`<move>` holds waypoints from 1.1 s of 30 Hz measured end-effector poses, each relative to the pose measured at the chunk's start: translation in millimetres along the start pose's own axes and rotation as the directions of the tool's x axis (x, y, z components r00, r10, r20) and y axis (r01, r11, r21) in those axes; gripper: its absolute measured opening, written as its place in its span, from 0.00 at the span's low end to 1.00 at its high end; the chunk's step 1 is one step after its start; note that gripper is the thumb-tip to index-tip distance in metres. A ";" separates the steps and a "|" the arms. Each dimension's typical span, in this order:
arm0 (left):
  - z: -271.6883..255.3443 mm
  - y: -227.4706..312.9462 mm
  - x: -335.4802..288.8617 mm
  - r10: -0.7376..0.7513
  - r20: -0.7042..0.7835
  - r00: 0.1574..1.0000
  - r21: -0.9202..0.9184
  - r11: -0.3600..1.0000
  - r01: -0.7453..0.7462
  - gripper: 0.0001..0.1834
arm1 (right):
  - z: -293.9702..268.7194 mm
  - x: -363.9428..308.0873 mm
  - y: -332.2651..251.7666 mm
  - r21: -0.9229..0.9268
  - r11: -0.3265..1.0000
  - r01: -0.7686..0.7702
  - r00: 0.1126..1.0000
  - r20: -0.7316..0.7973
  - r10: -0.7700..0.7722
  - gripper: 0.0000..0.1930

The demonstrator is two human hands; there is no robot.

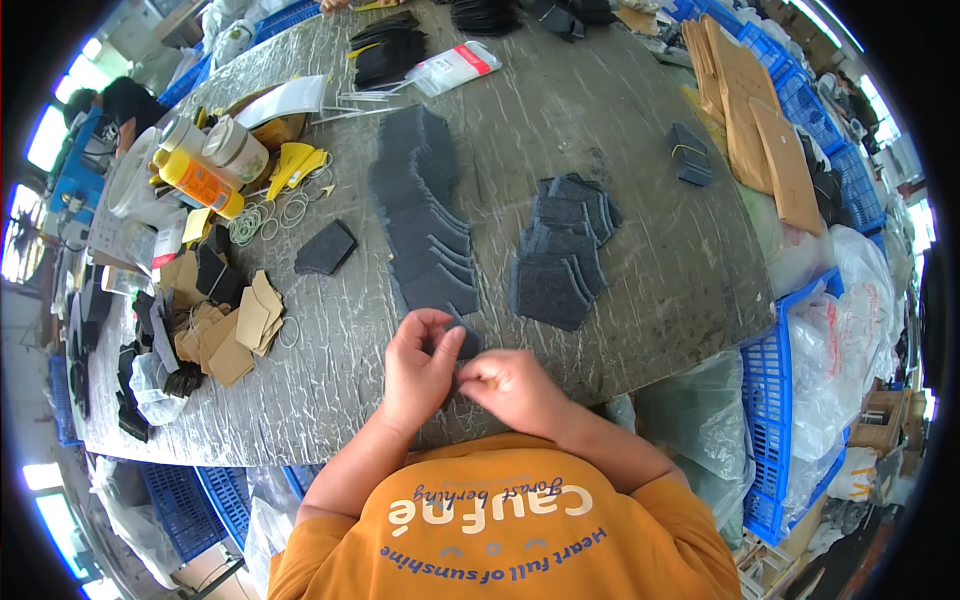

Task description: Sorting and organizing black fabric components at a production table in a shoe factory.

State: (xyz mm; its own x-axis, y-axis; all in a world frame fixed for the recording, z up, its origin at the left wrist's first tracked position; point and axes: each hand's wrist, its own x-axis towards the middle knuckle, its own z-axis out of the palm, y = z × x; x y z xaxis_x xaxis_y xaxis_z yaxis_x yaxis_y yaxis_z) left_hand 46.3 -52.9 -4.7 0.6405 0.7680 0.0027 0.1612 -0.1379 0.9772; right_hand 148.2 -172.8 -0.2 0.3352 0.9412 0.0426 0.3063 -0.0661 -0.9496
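Close to my body at the table's near edge, my left hand (420,362) is closed on a small dark blue-grey cut piece (466,342), thumb against it. My right hand (512,388) pinches at the lower edge of the same piece, its fingertips partly hidden. Just beyond my hands, a long overlapping row of dark cut pieces (425,215) runs away from me. To its right lies a shorter fanned group of similar pieces (560,255). A dark piece or small stack (326,248) rests apart on the left.
On the left are brown card pieces (245,325), rubber bands (265,218), a yellow-orange bottle (200,183) and a white jar (234,150). A banded dark bundle (690,155) and brown paper (735,110) lie at right. Blue crates (768,430) flank the table (660,300).
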 end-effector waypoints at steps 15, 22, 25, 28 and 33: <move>-4.6 6.9 -1.0 -0.055 -0.043 0.998 0.056 0.997 0.057 0.08 | 6.4 5.3 -5.6 0.208 0.972 -0.106 0.989 0.124 0.081 0.04; -15.0 7.7 1.6 -0.241 0.345 0.907 -0.188 0.929 0.318 0.06 | 11.7 2.5 5.6 0.526 0.797 -0.295 0.955 0.195 0.225 0.06; -15.9 5.1 1.8 -0.166 0.419 0.893 -0.367 0.868 0.333 0.07 | 19.3 -2.1 16.9 0.708 0.616 -0.346 0.938 0.247 0.243 0.09; -32.0 -1.6 3.3 -0.070 0.381 0.922 -0.135 0.982 0.130 0.09 | 11.0 -3.3 9.9 0.904 0.237 -0.355 0.916 0.287 0.279 0.10; -44.6 32.8 5.6 0.238 0.558 0.795 0.205 0.888 -0.411 0.20 | 7.8 -2.1 14.1 0.834 0.370 -0.409 0.910 0.340 0.239 0.10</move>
State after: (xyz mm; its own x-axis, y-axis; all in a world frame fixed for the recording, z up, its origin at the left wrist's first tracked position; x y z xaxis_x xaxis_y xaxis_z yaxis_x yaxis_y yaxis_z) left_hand 21.7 -25.2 36.9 0.9666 0.2282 0.1168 0.0341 -0.5661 0.8236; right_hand 144.9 -173.1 -16.1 0.0750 0.9529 -0.2937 -0.7670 -0.1331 -0.6277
